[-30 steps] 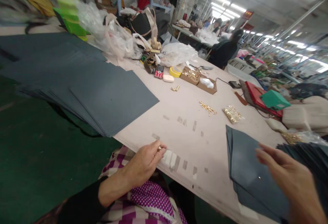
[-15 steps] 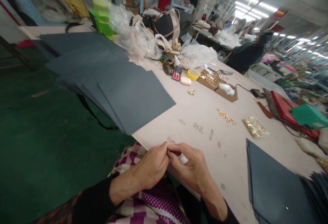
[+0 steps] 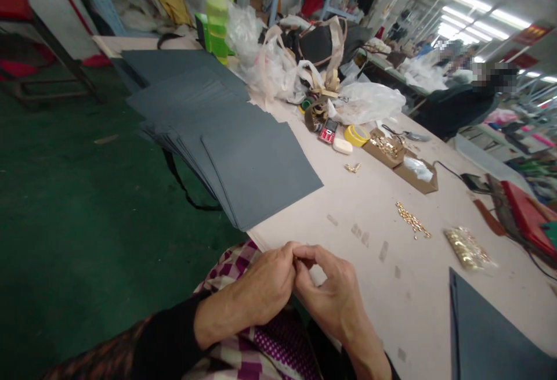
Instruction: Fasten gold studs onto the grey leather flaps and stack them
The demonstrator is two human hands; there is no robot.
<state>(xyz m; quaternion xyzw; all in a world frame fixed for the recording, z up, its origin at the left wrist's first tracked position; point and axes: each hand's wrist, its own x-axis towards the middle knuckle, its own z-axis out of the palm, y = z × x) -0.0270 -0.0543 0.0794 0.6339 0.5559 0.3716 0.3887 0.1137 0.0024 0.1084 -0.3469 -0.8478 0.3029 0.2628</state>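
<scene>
My left hand (image 3: 265, 287) and my right hand (image 3: 333, 290) meet at the fingertips, just over the table's near edge and above my checked apron (image 3: 230, 267). Both are closed in a pinch. Something tiny and dark shows between the fingers, mostly hidden, so I cannot make out what it is. Left of the hands, a fanned stack of dark grey sheets (image 3: 265, 171) lies on the table. To the right sit a small pile of gold metal pieces (image 3: 411, 219) and a clear bag of gold pieces (image 3: 469, 248).
More dark grey panels (image 3: 491, 333) lie at the lower right. Farther back are cardboard boxes (image 3: 415, 177) of small parts, yellow tape (image 3: 357, 135), a red phone (image 3: 328, 130), plastic bags (image 3: 369, 101) and a green bottle (image 3: 216, 17). A person in dark clothing (image 3: 456, 110) sits beyond.
The view has turned left, so the table and its things appear shifted right. My hands stay pinched together in nearly the same pose.
</scene>
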